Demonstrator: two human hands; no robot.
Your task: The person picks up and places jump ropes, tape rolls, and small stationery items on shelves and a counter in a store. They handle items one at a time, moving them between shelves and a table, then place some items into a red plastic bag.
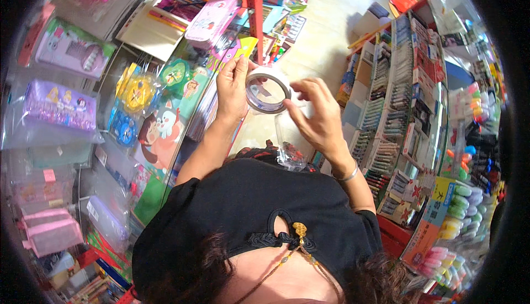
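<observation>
My left hand (234,90) grips a roll of tape (284,81) by its left side, in front of my chest. The roll has a white outer face and a wide grey core, and I look through its hole. At the roll's right side is my right hand (316,113), slightly blurred, with the fingers apart and curved. Its thumb tip overlaps the roll's lower right rim; whether it presses there I cannot tell. Below the roll hangs a clear plastic strip or wrapper (285,157), crumpled at its lower end. What holds its upper end is unclear.
On my left, a display holds pencil cases (61,105), a pink tin case (213,16) and a yellow packaged clock-like item (140,90). A red metal post (253,18) stands ahead. Pen racks (385,113) and bagged colourful markers (461,204) line my right. Pale floor (327,26) runs between.
</observation>
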